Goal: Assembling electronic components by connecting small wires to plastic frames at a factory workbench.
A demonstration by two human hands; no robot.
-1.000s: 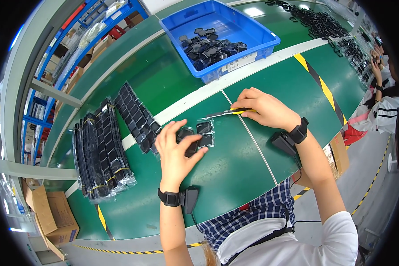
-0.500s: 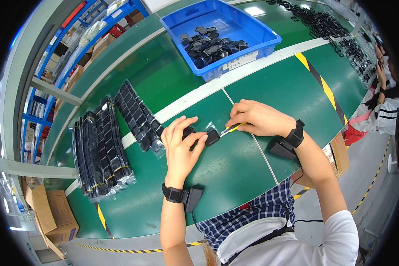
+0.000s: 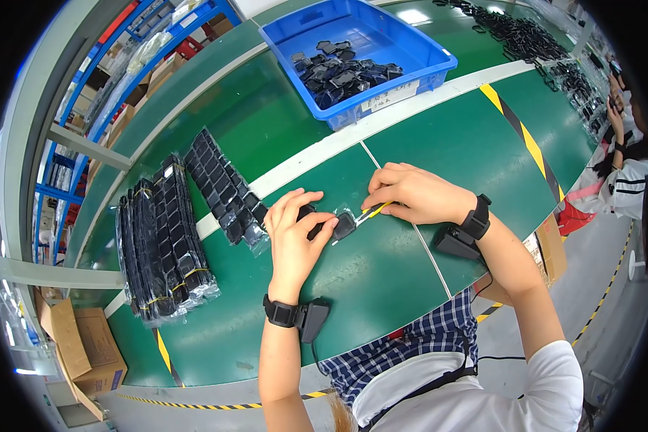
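Observation:
My left hand [image 3: 295, 234] pinches a small black square piece [image 3: 344, 225] between thumb and a finger, just over the green tabletop. Clear film shows along that piece's upper edge. In my right hand [image 3: 410, 193], the fingers are closed round a slim yellow-and-black tool [image 3: 376, 209]. Its narrow silvery end meets the right side of the black piece; the exact contact is too small to make out. A tiny pale sliver [image 3: 335, 243] shows just below the piece. Partly behind my left fingers is another dark piece [image 3: 306, 212].
To the left lie a sheet of black square pieces in clear film [image 3: 227, 189] and banded stacks of such strips [image 3: 167, 245]. A blue bin [image 3: 432, 66] beyond my hands holds loose dark pieces. Black frames [image 3: 525, 39] heap at far right, near another person's hand [image 3: 615, 108].
My right hand has shifted slightly left with the tool. The black piece has tilted a little in my left fingers, and the pale sliver now shows below it.

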